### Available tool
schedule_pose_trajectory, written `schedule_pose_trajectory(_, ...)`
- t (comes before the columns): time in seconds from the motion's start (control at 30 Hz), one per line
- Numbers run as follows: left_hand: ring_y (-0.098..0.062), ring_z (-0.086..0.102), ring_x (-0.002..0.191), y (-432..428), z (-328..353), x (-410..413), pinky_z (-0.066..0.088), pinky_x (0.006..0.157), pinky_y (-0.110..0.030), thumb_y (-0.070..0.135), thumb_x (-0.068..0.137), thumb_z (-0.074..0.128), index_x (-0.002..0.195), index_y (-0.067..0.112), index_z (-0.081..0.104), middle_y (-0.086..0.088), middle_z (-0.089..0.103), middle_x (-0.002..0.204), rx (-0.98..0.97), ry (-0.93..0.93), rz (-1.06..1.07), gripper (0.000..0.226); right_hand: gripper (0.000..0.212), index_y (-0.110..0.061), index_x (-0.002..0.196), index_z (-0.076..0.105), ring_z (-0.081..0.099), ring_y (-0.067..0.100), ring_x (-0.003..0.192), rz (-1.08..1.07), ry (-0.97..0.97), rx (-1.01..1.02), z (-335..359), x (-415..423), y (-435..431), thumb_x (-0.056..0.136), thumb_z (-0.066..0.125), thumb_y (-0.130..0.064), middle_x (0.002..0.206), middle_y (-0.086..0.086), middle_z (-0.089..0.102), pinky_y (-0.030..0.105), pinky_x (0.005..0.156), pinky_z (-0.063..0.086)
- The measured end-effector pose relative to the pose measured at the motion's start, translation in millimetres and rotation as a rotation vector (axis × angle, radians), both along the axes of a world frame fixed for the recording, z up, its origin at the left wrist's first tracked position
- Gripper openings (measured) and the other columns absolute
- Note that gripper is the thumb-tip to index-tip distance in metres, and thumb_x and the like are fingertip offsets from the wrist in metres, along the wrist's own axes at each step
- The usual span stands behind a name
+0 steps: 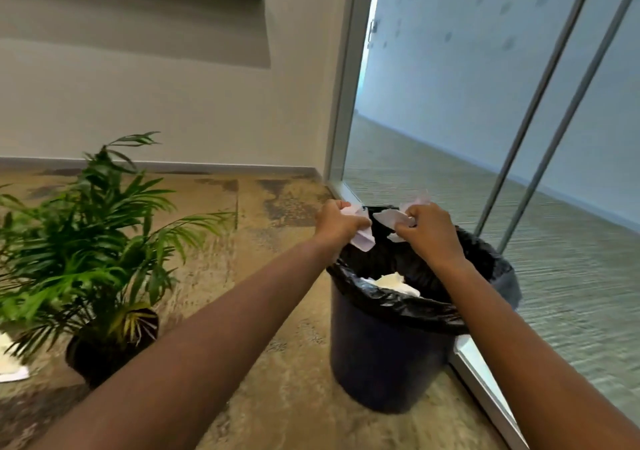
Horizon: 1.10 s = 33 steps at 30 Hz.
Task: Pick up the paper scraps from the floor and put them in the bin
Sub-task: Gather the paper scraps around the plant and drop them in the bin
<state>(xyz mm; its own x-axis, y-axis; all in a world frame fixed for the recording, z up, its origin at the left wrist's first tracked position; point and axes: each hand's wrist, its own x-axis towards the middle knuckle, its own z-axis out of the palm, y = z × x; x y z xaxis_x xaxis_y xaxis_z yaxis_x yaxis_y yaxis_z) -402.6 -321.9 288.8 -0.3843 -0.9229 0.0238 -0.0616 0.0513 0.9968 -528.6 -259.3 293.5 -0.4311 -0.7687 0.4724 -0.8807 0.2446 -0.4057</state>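
A dark blue bin (381, 352) with a black liner stands on the carpet beside a glass wall. White crumpled paper (391, 281) lies inside it. Both my arms reach out over the bin's opening. My left hand (337, 222) is closed on white paper scraps (362, 238) that stick out below and above the fingers. My right hand (429, 231) grips more white paper scraps (391, 219) above the far rim. The two hands are close together, a small gap between them.
A potted palm (93, 241) in a dark pot stands on the carpet to the left of the bin. White paper (12, 363) lies on the floor at the left edge, behind the plant. A glass wall with a metal frame (485, 373) runs along the right.
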Motion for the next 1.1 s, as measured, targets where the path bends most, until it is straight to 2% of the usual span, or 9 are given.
schedule_pose_trajectory(0.07,-0.027,0.052,0.111,9.5,-3.0,-19.2,0.045,0.094,-0.033,0.003,0.084,0.064,0.127,0.002,0.043,-0.020,0.045,0.134,-0.061,-0.103,-0.019,0.048,0.041,-0.007,0.047,0.039,0.039,0.026,0.066,-0.037,-0.044,0.060,-8.8,-12.7,5.2,0.083,0.058,-0.009,0.056,0.005,0.035,0.033,0.054,0.010)
schedule_pose_trajectory(0.17,-0.029,0.049,0.114,20.1,-11.3,-36.6,0.042,0.089,-0.027,0.009,0.085,0.062,0.129,0.005,0.039,-0.018,0.031,0.137,-0.172,-0.303,-0.047,0.050,0.026,0.008,0.077,0.063,0.056,0.035,0.075,-0.072,-0.095,0.160,-22.1,-20.9,9.6,0.086,0.055,-0.015,0.073,0.015,0.051,0.027,0.057,0.032)
schedule_pose_trajectory(0.3,-0.034,0.049,0.118,25.6,-23.4,-42.0,0.046,0.089,-0.029,0.022,0.087,0.064,0.141,0.010,0.025,-0.018,0.018,0.143,-0.292,-0.509,-0.153,0.068,0.026,-0.005,0.106,0.065,0.062,0.027,0.090,-0.022,-0.206,0.465,-29.5,-23.5,11.0,0.085,0.065,-0.020,0.105,0.015,0.065,0.033,0.073,0.050)
schedule_pose_trajectory(0.4,-0.035,0.050,0.121,25.5,-25.0,-35.3,0.046,0.095,-0.034,0.028,0.090,0.059,0.145,0.014,0.023,-0.018,0.016,0.148,-0.382,-0.621,-0.184,0.067,0.041,-0.019,0.121,0.058,0.055,0.016,0.085,-0.001,-0.227,0.637,-24.0,-22.0,10.9,0.082,0.069,-0.026,0.117,0.007,0.063,0.027,0.069,0.048)
schedule_pose_trajectory(0.47,-0.031,0.050,0.121,24.2,-23.7,-27.2,0.044,0.099,-0.036,0.028,0.092,0.056,0.141,0.014,0.033,-0.016,0.027,0.146,-0.467,-0.635,-0.192,0.056,0.040,-0.021,0.122,0.059,0.059,0.017,0.091,-0.012,-0.179,0.583,-18.0,-19.3,7.5,0.084,0.067,-0.025,0.120,0.006,0.062,0.025,0.071,0.045)
schedule_pose_trajectory(0.6,-0.024,0.051,0.120,21.7,-23.6,-1.6,0.042,0.103,-0.037,0.026,0.095,0.051,0.129,0.015,0.049,-0.009,0.045,0.135,-0.649,-0.572,-0.093,0.036,0.024,-0.016,0.108,0.068,0.062,0.022,0.101,0.025,-0.104,0.210,-4.4,-2.5,-0.8,0.087,0.058,-0.011,0.115,0.008,0.067,0.026,0.083,0.045)
schedule_pose_trajectory(0.77,-0.022,0.052,0.117,13.5,-35.8,43.3,0.042,0.100,-0.042,0.023,0.096,0.047,0.123,0.016,0.053,-0.005,0.051,0.127,-0.807,-0.540,0.066,0.029,0.023,-0.009,0.095,0.072,0.062,0.018,0.082,0.182,-0.104,-0.068,8.8,47.7,-14.8,0.087,0.051,-0.005,0.099,0.010,0.071,0.022,0.074,0.043)
schedule_pose_trajectory(0.9,-0.021,0.051,0.113,3.9,-52.1,86.6,0.043,0.096,-0.036,0.024,0.096,0.045,0.125,0.016,0.050,-0.004,0.052,0.123,-0.918,-0.599,0.141,0.030,0.018,-0.008,0.093,0.071,0.055,0.010,0.077,0.324,-0.033,-0.114,-4.4,97.4,-26.6,0.089,0.053,-0.010,0.097,0.008,0.068,0.021,0.070,0.040)
schedule_pose_trajectory(1.1,-0.024,0.048,0.111,-3.8,-88.1,161.9,0.039,0.092,-0.031,0.025,0.095,0.044,0.137,0.012,0.040,-0.008,0.052,0.119,-1.017,-0.835,0.137,0.044,0.017,-0.010,0.091,0.067,0.060,0.020,0.087,0.479,0.030,0.032,-45.9,166.1,-46.8,0.087,0.051,-0.008,0.096,0.009,0.067,0.026,0.072,0.043)
